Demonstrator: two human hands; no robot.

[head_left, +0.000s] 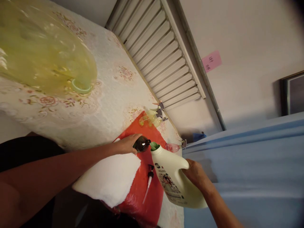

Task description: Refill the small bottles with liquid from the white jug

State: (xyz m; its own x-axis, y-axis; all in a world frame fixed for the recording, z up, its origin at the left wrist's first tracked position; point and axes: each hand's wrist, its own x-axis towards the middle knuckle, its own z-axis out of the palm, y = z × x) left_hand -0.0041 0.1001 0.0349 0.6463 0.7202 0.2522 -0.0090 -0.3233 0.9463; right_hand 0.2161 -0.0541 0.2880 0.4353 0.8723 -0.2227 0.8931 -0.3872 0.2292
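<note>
My left hand [127,144] is wrapped round a dark bottle [142,144] whose open neck points toward the jug. By its handle, my right hand [196,174] grips a large pale green jug [175,177] with a printed label. The jug is tilted, its green-rimmed mouth right at the bottle's neck; I cannot make out any liquid between them. Below the bottle, a pump dispenser top [149,177] with a clear tube lies on a red cover [155,198]. A white cloth [111,180] is spread beside it, under my left forearm.
Several spray bottles with yellow contents [152,117] stand near the radiator [156,50]. A pink spray bottle [173,147] is beyond the jug. A big bag or container of yellow-green liquid [42,47] rests on the floral tablecloth [106,69]. Blue fabric [249,171] hangs at right.
</note>
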